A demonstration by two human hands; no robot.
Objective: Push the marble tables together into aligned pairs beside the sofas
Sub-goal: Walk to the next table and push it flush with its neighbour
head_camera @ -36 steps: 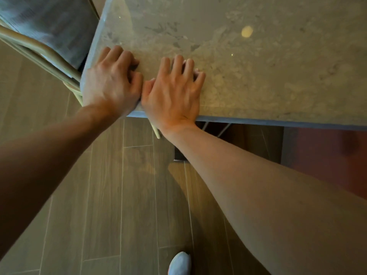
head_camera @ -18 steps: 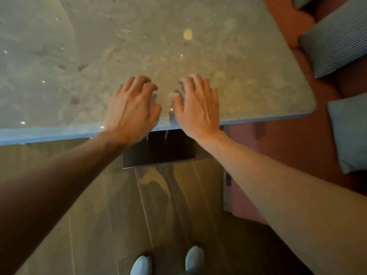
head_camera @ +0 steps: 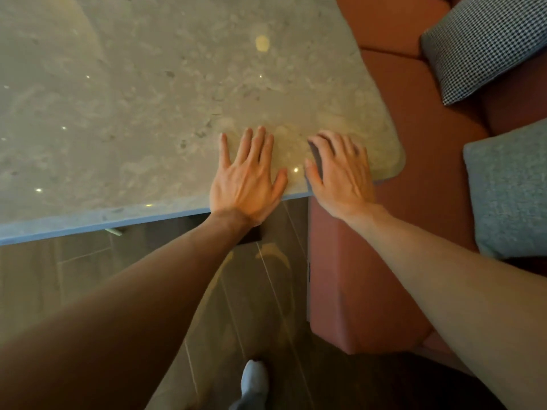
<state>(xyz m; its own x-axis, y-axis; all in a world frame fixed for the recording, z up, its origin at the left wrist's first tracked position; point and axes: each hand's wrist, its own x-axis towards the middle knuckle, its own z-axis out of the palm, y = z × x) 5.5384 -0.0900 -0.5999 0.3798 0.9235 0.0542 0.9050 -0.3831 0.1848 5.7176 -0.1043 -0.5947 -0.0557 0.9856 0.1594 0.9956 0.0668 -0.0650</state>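
1. No lettering, label, brand mark, number or sign can be read anywhere in the head view.
2. The polished grey-beige marble table top (head_camera: pixel 165 93) shows only veining and small reflected lights, no print.
3. The black-and-white houndstooth cushion (head_camera: pixel 485 45) carries a woven pattern but no legible tag.
4. The plain grey fabric cushion (head_camera: pixel 512 193) and the terracotta upholstered sofa (head_camera: pixel 414 119) bear no visible markings.

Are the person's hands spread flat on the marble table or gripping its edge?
Spread flat: left hand and right hand lie palms-down, fingers extended, on the marble table.
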